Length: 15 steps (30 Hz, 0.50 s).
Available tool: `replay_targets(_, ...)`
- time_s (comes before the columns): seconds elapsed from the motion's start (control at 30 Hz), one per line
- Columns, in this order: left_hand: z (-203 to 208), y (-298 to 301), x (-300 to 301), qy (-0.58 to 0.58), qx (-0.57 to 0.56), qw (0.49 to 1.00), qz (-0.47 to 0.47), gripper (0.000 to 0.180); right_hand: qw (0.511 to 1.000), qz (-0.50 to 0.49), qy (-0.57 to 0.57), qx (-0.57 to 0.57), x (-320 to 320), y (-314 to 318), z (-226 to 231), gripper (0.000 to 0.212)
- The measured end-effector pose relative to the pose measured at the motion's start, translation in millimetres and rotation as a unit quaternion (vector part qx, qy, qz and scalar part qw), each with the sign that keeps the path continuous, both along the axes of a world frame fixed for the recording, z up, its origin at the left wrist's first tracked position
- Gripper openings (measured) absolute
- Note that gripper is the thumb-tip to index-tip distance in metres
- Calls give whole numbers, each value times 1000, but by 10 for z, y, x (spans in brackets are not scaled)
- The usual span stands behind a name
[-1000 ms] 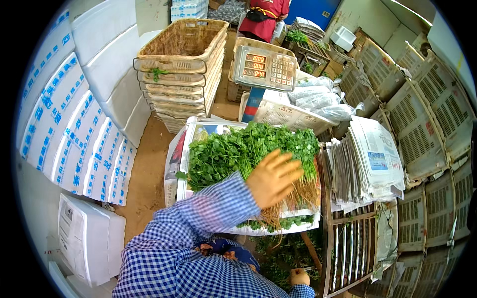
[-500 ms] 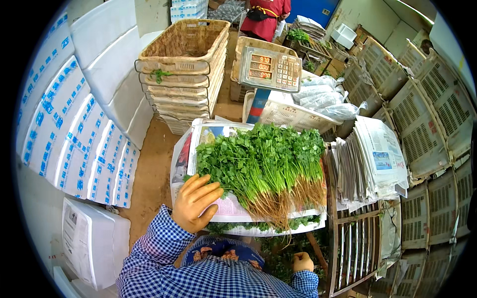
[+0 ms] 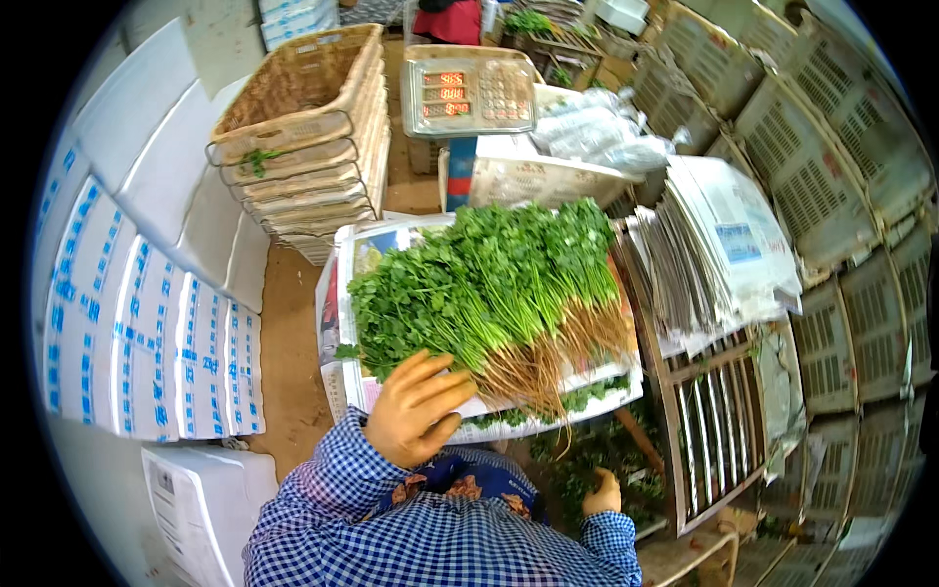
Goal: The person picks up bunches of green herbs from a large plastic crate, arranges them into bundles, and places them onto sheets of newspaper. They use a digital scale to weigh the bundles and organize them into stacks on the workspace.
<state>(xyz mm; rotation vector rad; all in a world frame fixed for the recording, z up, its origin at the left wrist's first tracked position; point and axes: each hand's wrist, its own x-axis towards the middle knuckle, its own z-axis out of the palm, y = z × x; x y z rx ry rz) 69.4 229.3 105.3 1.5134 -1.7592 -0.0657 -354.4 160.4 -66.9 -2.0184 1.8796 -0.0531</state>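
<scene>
Leafy green herbs [image 3: 489, 279] lie on a newspaper-lined tray [image 3: 343, 269], a few roots trailing over its near edge. The left hand [image 3: 416, 411], fingers apart and seemingly holding nothing, is at the near-left edge. The right hand [image 3: 602, 492], lower, is curled, contents unclear. The step looks like arranging or weighing; the next move probably calls for gentle, broad handling. A scale display [image 3: 468, 96] stands behind, stacked newspapers [image 3: 734, 230] crowd the right; brown floor [image 3: 290, 362] leaves room leftward.

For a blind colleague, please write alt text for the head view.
Leafy green herbs with brown roots lie on newspaper before a scale display. A person's left hand is at their near edge, the right hand lower down; stacked crates and white boxes stand at left.
</scene>
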Motion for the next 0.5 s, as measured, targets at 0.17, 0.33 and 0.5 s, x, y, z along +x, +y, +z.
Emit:
replay_targets(0.17, -303, -440, -532, 70, 29, 973, -219, 36, 966, -196, -32, 164, -249, 694, 138, 28)
replay_targets(0.33, -535, -540, -1136, 74, 80, 957, -267, 33, 903, -355, 9, 241, -703, 1065, 214, 48)
replay_targets(0.5, -700, -646, -1843, 43, 150, 910, -384, 33, 823, -556, 54, 107, -1592, 1859, 326, 40)
